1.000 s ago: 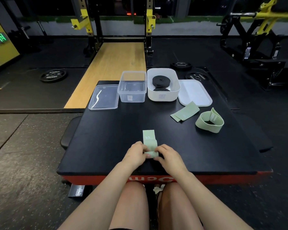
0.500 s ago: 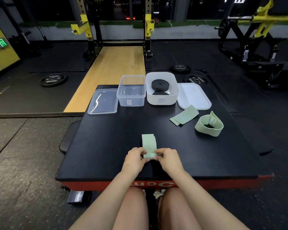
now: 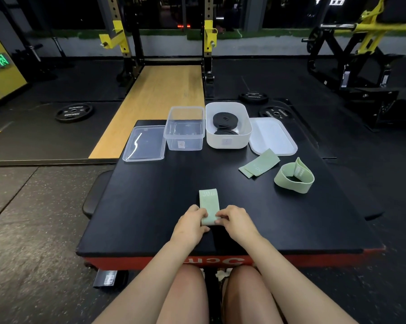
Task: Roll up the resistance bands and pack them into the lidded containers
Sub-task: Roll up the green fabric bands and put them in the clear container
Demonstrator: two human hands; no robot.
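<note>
Since 1.0 s ago both hands have stayed at the near end of the green band (image 3: 209,205), which lies about as before near desk centre. Fig. legend, near to far. L hand (image 3: 192,222): fingers (image 3: 203,212) curled, pinching the band's near left edge. R hand (image 3: 235,222): fingers (image 3: 220,216) curled, pinching its near right edge. Whether a roll has begun under the fingers cannot be told. Band's far part lies flat on the black desk (image 3: 150,195), printed "30" mark at its far end. Right, w/ a gap: a flat folded green band (image 3: 259,166), and just beside it further right a green band standing as an open loop (image 3: 293,177). Far row, left to right: clear lid (image 3: 144,143) lying flat; clear container (image 3: 184,130), open; white container (image 3: 228,141), open, w/ black rolled bands (image 3: 225,120) inside; white lid (image 3: 273,136) lying flat, its near edge close to the folded band. Beyond desk: wooden platform (image 3: 159,101) btwn yellow rack uprights, weight plate (image 3: 73,111) on floor at far left.
</note>
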